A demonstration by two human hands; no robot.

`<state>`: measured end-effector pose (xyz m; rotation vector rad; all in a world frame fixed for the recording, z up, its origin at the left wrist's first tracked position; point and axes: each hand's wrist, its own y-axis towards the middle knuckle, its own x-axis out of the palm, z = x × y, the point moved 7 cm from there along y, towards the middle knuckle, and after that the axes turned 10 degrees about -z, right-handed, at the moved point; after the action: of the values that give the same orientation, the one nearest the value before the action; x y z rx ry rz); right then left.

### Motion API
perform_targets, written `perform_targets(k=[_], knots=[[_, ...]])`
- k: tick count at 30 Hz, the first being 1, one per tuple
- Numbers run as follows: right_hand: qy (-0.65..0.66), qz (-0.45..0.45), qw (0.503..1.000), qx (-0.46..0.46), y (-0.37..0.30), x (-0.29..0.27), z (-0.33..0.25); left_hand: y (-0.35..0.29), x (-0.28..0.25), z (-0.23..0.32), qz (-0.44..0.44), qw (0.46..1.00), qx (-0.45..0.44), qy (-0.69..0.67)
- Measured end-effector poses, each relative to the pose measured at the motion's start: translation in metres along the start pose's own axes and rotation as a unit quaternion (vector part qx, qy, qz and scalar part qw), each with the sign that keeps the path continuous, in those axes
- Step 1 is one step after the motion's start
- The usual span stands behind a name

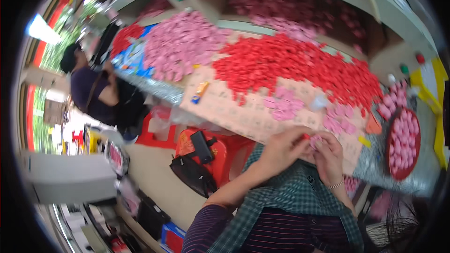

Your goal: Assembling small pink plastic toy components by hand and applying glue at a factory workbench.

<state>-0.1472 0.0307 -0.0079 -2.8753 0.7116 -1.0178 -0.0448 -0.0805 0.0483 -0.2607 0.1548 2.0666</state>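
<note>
Over the near edge of the table, my left hand (285, 149) pinches a small red piece (306, 137) between thumb and fingertips. Right against it, my right hand (329, 157) grips a small pink piece (315, 140); the two pieces meet or nearly meet. Their exact kind is too small to tell. Just beyond my hands lie two little groups of flat pink pieces (284, 104) on a printed pinkish sheet (243, 119). A large heap of small red pieces (290, 65) spreads behind them. A whitish translucent object (319, 102) stands between the pink groups.
A red oval tray (400, 172) of pink pieces sits at the right. More pink pieces (180, 42) are heaped at the far left. Beside the table, a red stool (218, 152) carries a black bag (193, 174) and a dark device. Another person (91, 86) works at the table's left end.
</note>
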Motion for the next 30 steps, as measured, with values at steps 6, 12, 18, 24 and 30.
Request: perform_targets(k=[6, 12, 18, 24, 30], knots=[[-0.017, -0.003, 1.0, 0.01, 0.008, 0.004, 0.0, -0.005, 0.0, -0.032, 0.012, 0.952, -0.073, -0.297], [-0.071, -0.023, 0.997, -0.021, 0.0, 0.001, -0.004, -0.006, 0.02, -0.039, -0.031, 0.946, -0.088, -0.31], [-0.075, 0.002, 0.995, -0.073, -0.005, 0.002, -0.004, -0.007, 0.028, -0.034, -0.023, 0.944, -0.079, -0.319], [-0.064, -0.038, 0.996, -0.055, -0.003, 0.009, -0.009, -0.007, 0.028, -0.035, 0.001, 0.941, -0.089, -0.326], [-0.05, -0.075, 0.993, -0.073, -0.002, 0.009, -0.014, -0.003, 0.029, -0.026, -0.002, 0.943, -0.076, -0.323]])
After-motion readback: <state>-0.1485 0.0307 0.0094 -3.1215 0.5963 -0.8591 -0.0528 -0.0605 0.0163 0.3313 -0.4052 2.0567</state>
